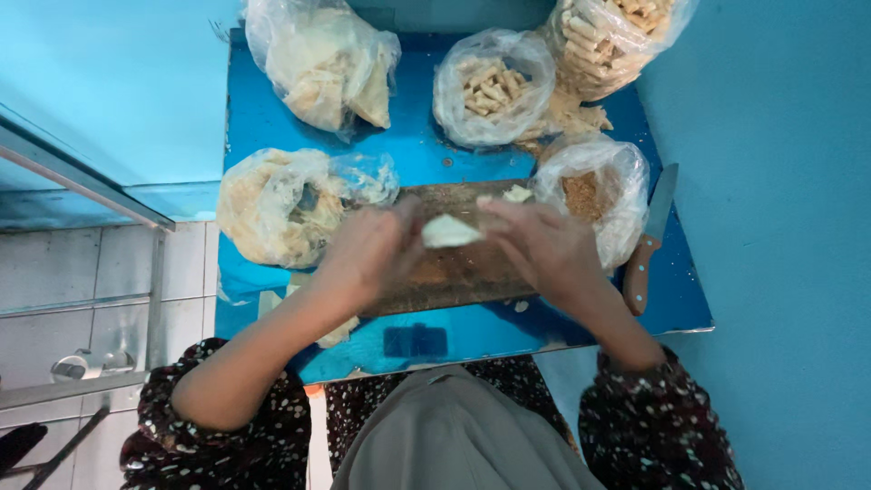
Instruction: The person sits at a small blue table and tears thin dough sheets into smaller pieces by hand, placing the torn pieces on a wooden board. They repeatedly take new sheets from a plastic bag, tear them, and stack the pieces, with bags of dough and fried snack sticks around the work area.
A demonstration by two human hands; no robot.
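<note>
A pale, folded piece of dough wrapper (448,231) is held between my left hand (367,249) and my right hand (543,245). Both hands hover just above a worn wooden cutting board (454,272) that lies on a blue table (272,127). Each hand pinches one end of the wrapper. Another small pale scrap (517,192) lies at the board's far edge.
Clear plastic bags ring the board: pale sheets at left (281,204) and back left (327,63), rolled pieces at back (490,86) and back right (608,36), brown filling at right (590,191). A wooden-handled knife (649,240) lies on the right.
</note>
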